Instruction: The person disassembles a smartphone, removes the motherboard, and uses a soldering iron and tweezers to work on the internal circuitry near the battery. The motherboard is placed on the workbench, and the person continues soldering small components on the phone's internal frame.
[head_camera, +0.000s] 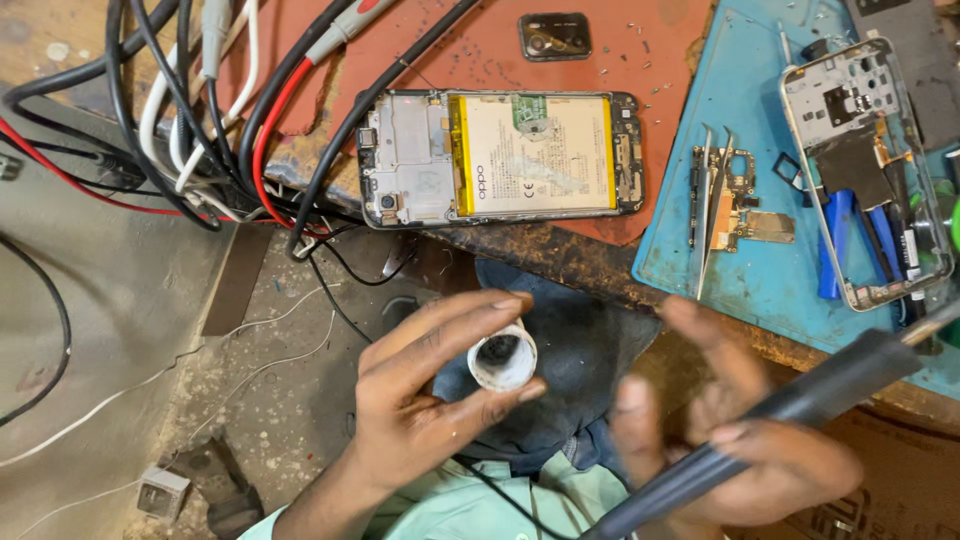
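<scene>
My left hand (425, 395) holds a small round white jar (502, 360), its open dark mouth facing up, between thumb and fingers below the bench edge. My right hand (740, 440), blurred, grips a long dark tool handle (800, 405) that slants up to the right. An opened phone (500, 157) with its back off, showing a yellow-edged battery and a circuit board, lies on the reddish mat (470, 50) above my hands. A second bare phone frame (865, 170) rests on the blue mat (750, 270) at the right.
A tangle of black, red and white cables (200, 110) covers the upper left. Tweezers (712, 200) and a small circuit board lie on the blue mat. A small camera cover piece (554, 36) sits near the top. Dusty floor with a white plug (162, 492) lies lower left.
</scene>
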